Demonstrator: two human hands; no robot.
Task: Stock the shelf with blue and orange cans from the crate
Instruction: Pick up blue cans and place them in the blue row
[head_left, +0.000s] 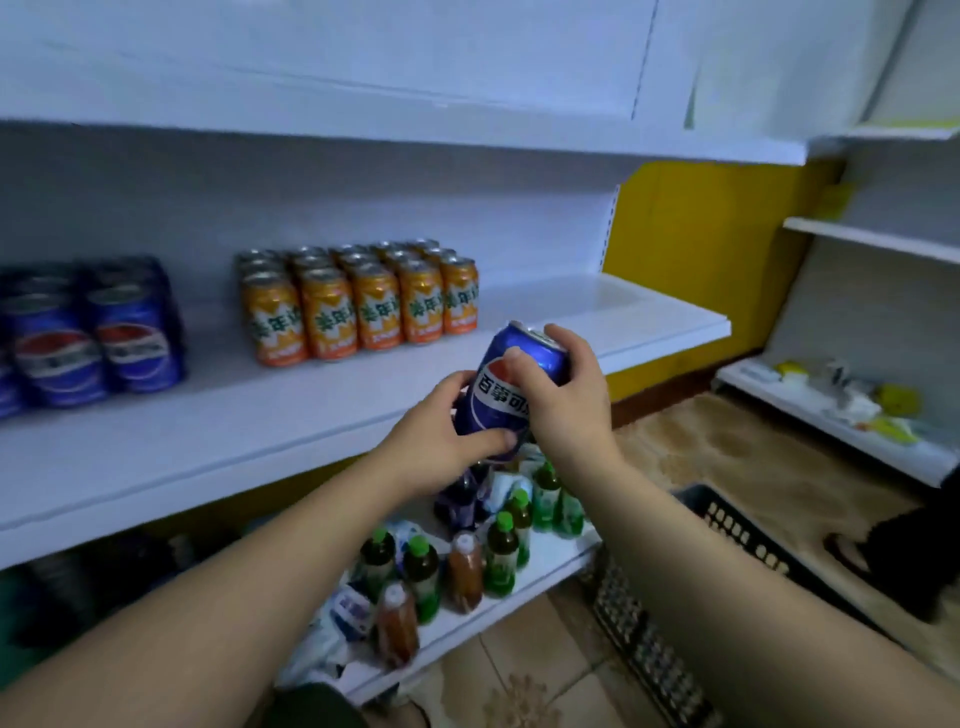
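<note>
- blue can (506, 395) in the head view, who has it?
- both hands. the left hand (441, 441) wraps its fingers round the lower half, with the thumb across the front near the base. the right hand (566, 395) grips the upper half, thumb on the label and fingers curled behind the top rim.
- upright?
- tilted, with the top leaning away and to the right. it's in the air just in front of the shelf's (571, 332) front edge, towards the right end, not resting on it.
- what stands on that shelf?
- orange cans (358, 306) in a tidy block near the middle, five across and several rows deep. blue cans (88, 338) are grouped at the left end, blurred and cut by the frame edge. a bare gap lies between the two groups, and the right end is bare.
- and the crate (727, 525)?
- dark, with perforated sides, on the floor at lower right. the right forearm partly hides it, and i cannot tell what is inside.
- anything below?
- a lower shelf (550, 561) holds bottles (457, 551), most with green caps, standing loosely among crumpled wrappers. a yellow wall (701, 234) shows behind the shelf's right end.
</note>
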